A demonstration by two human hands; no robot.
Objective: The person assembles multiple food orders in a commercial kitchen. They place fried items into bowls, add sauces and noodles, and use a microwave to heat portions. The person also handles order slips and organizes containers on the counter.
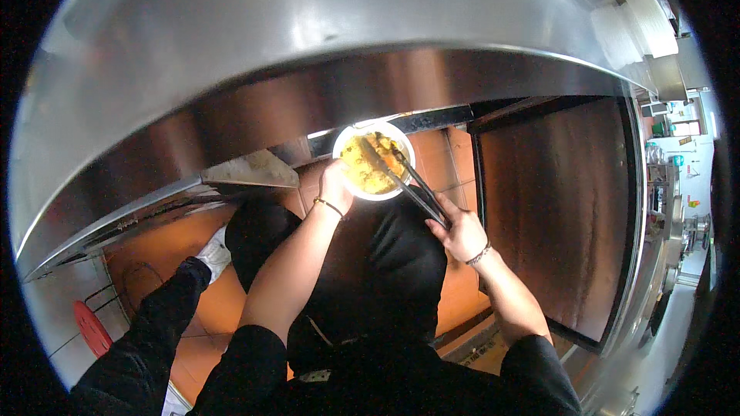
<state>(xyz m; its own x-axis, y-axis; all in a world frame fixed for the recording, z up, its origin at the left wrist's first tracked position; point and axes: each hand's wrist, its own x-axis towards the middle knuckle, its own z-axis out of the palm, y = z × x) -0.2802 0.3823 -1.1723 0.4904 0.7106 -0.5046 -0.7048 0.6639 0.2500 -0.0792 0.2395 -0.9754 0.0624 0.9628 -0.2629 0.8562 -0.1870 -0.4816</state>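
- Gripping white bowl point(375, 196) at its left side with left hand point(336, 181), fingers mostly hidden.
- Grasping black tongs point(420, 204) in right hand point(461, 231), tips down at yellow food point(361, 169).
- Holding bowl ahead of knees, near front edge of metal surface point(308, 15).
- Brace bowl level against tong pressure; pinch lightly, work inside rim to avoid spills.

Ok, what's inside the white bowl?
The white bowl holds mostly yellow food with orange and dark bits, and the black tongs reach in over it. Whatever lies beneath the top layer or behind the tongs is covered.
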